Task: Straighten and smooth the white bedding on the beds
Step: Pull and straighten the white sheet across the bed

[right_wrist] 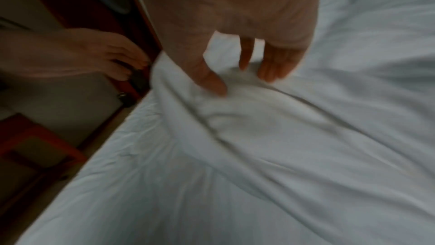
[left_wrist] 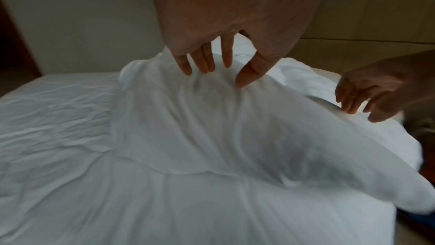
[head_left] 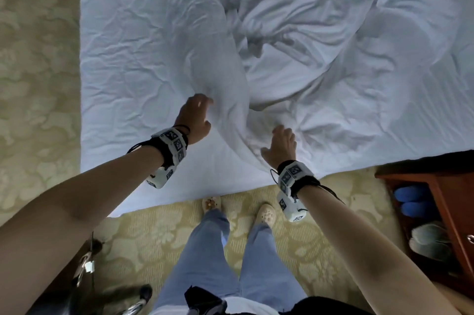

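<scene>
Two hands are working the same bunched-up ridge of the rumpled white cotton duvet (head_left: 320, 40), which is lying heaped across the white-sheeted bed (head_left: 123, 58), mostly on the side nearer the dark red wooden nightstand (head_left: 436, 202). The left hand (head_left: 194, 120) is sitting on the ridge's far side from the nightstand, fingers (left_wrist: 202, 63) spread and pointing down so the tips are just dimpling the fabric. Looks like a grip about to close rather than one already pinching. The right hand (head_left: 280, 145) is resting on the nightstand side of the same fold, right by the bed's near edge, fingers loose and slightly curled onto the cloth; the right wrist view is blurry, so I can't say it's actually pinching anything.

Step-wise I'd say this is the very start: gathering an edge of the duvet before spreading it. Everything beyond the ridge is twisted into swirls, so not much is done yet.

Next move probably needs both hands closing firmly on that fold, then pulling it toward the near edge and away from the nightstand to open the twist. Grabbing only the top layer would be the thing to avoid.
</scene>
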`<action>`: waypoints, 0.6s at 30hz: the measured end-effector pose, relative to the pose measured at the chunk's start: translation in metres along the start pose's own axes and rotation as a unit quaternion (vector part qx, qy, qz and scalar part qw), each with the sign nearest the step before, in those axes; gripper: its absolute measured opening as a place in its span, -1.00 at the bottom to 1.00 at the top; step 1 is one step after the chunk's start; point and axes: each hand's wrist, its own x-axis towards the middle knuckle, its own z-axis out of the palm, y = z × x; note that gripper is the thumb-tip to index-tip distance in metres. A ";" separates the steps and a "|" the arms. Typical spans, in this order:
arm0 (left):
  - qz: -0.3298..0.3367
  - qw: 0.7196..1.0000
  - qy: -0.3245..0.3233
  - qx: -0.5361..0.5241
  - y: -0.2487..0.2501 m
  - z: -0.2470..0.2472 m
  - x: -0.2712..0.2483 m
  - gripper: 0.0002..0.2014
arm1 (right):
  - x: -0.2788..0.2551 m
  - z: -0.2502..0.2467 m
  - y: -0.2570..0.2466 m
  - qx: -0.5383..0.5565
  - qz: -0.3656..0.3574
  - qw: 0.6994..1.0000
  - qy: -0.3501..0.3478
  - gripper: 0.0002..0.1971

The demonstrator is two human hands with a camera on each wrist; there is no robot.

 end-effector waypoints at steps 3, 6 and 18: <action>-0.090 0.994 -0.022 -0.049 -0.040 -0.012 0.021 -0.40 | 0.015 0.013 -0.050 0.052 -0.076 0.995 0.024 -0.33; -0.149 0.985 -0.033 -0.083 -0.073 -0.023 0.041 -0.38 | 0.037 0.021 -0.092 0.091 -0.109 0.989 0.028 -0.16; -0.152 0.968 -0.018 -0.200 -0.104 -0.066 0.081 -0.37 | 0.101 0.001 -0.154 0.170 -0.040 0.982 -0.069 -0.32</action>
